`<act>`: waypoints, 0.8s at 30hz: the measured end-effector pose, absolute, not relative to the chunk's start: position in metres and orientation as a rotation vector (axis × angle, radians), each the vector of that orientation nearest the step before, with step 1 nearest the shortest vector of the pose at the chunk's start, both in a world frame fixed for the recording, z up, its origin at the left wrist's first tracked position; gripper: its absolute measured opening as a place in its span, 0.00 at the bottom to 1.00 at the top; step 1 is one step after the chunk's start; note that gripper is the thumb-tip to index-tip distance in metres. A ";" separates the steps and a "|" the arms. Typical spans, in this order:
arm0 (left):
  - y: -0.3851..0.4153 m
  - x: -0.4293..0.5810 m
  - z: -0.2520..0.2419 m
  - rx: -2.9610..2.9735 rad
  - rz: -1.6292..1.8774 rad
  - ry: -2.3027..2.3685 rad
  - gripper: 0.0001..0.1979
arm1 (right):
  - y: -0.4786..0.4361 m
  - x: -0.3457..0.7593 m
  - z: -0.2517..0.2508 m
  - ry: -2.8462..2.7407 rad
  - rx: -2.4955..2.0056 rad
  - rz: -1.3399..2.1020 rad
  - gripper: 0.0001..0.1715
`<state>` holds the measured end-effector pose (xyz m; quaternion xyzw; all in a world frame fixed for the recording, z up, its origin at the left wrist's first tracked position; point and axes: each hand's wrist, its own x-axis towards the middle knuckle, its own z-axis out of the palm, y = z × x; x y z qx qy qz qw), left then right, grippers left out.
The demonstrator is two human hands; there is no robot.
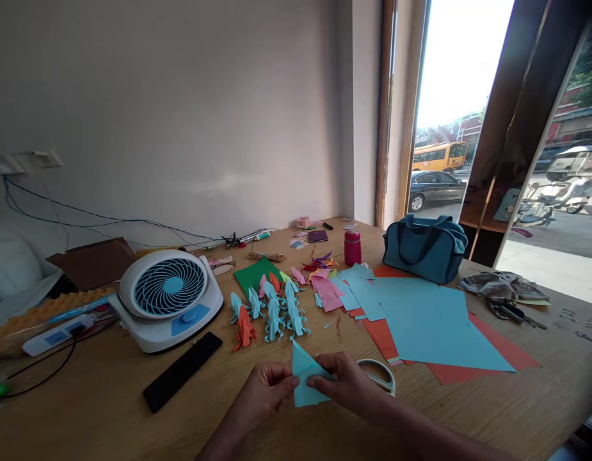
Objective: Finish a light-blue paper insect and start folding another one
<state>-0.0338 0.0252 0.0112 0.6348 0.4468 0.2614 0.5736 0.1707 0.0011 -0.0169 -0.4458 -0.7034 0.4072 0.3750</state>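
Observation:
A folded piece of light blue paper (pixel 305 371) is held up over the front of the table between both hands. My left hand (pixel 271 389) pinches its left edge with thumb and fingers. On the opposite side my right hand (pixel 346 383) grips it, thumb pressed on the near face. Scissors with white handles (pixel 384 374) lie partly hidden behind my right hand. Just beyond the hands stand several folded paper figures in light blue (pixel 273 317) and an orange one (pixel 245 328). Large light blue sheets (pixel 430 320) overlap red-orange sheets (pixel 497 346) to the right.
A white fan (pixel 171 298) and a black phone (pixel 183 371) are on the left. Behind the sheets are a pink bottle (pixel 352 248) and a teal bag (pixel 425 250). Keys (pixel 514 312) lie by a crumpled cloth (pixel 504 285). A power strip (pixel 58 334) sits far left.

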 end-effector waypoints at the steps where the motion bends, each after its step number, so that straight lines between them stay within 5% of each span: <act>1: 0.025 -0.034 0.011 1.496 0.619 1.052 0.28 | 0.001 0.171 -0.017 -1.799 -1.141 1.050 0.15; 24: 0.018 -0.025 0.013 1.580 0.627 1.113 0.29 | 0.001 0.174 -0.014 -1.728 -1.035 1.145 0.22</act>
